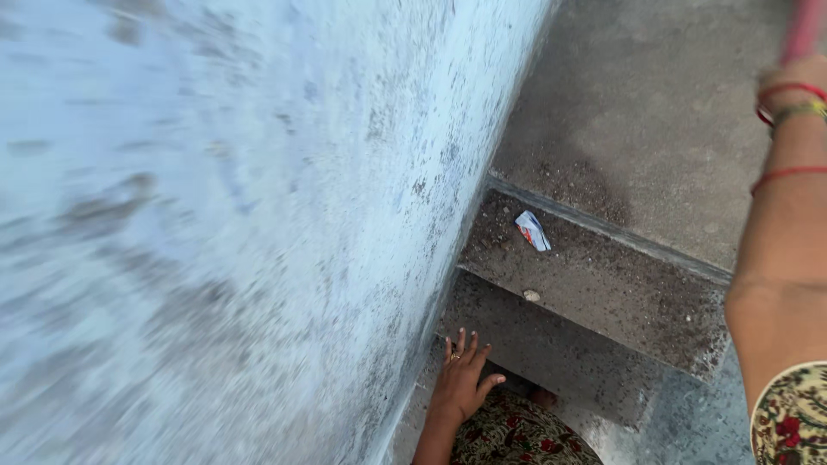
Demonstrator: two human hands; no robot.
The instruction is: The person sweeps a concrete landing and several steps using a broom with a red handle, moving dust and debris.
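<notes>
My left hand is low in the view, fingers spread, a ring on one finger. It holds nothing and hovers beside the pale blue wall, above a concrete step. My right arm reaches up along the right edge, with red and gold bangles on the wrist. My right hand is partly cut off at the top corner and seems closed around a pink handle. A crumpled white, blue and red wrapper lies on the dusty upper step.
Grey concrete steps run down beside the wall, strewn with grit and dirt. A small pale pebble sits at a step's edge. A flat concrete landing lies beyond. My patterned clothing shows at the bottom.
</notes>
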